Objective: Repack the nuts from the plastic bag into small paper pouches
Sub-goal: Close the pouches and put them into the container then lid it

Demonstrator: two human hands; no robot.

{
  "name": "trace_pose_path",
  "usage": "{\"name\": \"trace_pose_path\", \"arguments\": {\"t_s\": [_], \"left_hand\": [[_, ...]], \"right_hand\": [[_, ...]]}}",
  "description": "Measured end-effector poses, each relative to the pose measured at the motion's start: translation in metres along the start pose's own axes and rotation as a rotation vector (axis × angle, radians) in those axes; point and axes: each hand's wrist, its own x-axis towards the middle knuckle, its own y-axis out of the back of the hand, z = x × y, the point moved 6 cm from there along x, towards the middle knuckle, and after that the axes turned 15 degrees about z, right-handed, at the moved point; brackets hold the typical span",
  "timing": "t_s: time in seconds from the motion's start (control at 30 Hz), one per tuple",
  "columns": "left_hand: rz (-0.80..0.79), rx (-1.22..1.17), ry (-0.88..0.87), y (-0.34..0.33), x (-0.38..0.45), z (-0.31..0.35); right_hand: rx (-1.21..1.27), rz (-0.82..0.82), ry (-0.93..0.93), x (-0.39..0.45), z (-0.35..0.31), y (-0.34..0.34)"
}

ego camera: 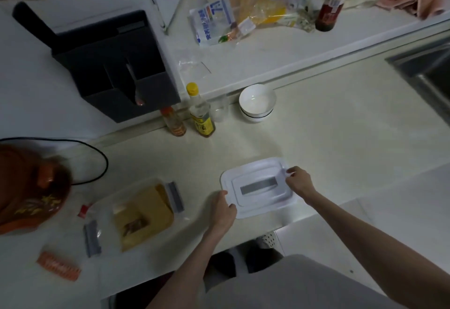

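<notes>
Head view: both hands grip a white rectangular lid (258, 188) on the counter (341, 138), left hand (222, 208) at its near-left edge, right hand (299, 182) pinching its right edge. Brown paper pouches (143, 216) lie left inside a clear plastic bag (136, 213).

a pale countertop (341, 138) carries a white lidded box (258, 186). left of the box lies a clear bag of brown pouches (143, 213). behind the box stand stacked white bowls (257, 102) and two bottles (199, 111).

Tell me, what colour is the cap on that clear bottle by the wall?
Yellow: the bottle cap shows best in the head view.
</notes>
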Motion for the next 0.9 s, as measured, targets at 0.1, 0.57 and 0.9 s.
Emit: {"name": "trace_pose_path", "arguments": {"t_s": [0.1, 0.57, 0.9], "left_hand": [[0.085, 0.005, 0.064, -0.006, 0.001, -0.001], [0.007, -0.300, 0.469, -0.012, 0.000, -0.018], [0.250, -0.248, 0.011, 0.069, 0.006, 0.019]], "right_hand": [[-0.020, -0.020, -0.026, 0.011, 0.016, 0.000], [-0.136, -0.167, -0.039, 0.015, 0.043, -0.003], [-0.100, 0.108, 0.133, -0.001, -0.035, 0.026]]}}
